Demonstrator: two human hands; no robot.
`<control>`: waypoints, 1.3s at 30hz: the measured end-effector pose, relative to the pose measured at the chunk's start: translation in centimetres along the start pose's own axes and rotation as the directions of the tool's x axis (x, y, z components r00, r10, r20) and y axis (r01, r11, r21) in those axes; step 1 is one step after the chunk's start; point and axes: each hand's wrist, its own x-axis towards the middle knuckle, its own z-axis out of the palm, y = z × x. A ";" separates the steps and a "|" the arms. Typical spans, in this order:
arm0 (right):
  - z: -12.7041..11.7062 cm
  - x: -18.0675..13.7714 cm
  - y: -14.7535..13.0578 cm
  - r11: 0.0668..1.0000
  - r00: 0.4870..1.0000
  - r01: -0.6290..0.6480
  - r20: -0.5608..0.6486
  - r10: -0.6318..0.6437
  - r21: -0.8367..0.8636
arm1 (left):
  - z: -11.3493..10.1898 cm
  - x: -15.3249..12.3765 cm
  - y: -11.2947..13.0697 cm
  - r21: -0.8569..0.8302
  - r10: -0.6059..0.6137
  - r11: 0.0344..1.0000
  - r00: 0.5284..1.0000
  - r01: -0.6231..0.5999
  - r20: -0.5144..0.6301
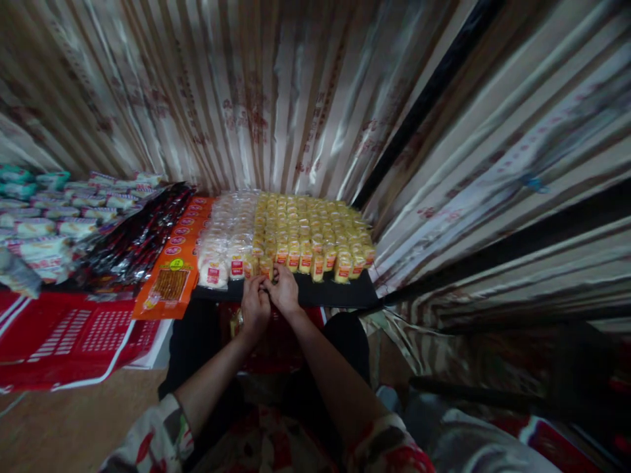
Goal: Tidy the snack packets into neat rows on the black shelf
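head view: left hand (256,305) and right hand (284,289) by yellow snack packs (310,226).
the packs sit in rows mid-frame; the hands are close together at their front, i can't tell if they pinch one.

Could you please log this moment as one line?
left hand: at yellow packs, grip unclear; right hand: beside it, grip unclear; yellow packs: rows on black surface; white packs: to their left

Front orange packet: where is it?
In the head view, the front orange packet overhangs the near edge of the black board, left of the left hand, between dark shiny packets and white wrapped packs.
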 end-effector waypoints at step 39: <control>-9.8 -3.5 11.6 0.990 0.882 -0.120 -0.466 0.072 -0.073 | 16.3 7.8 17.0 -0.198 0.327 0.944 0.834 -0.265 0.444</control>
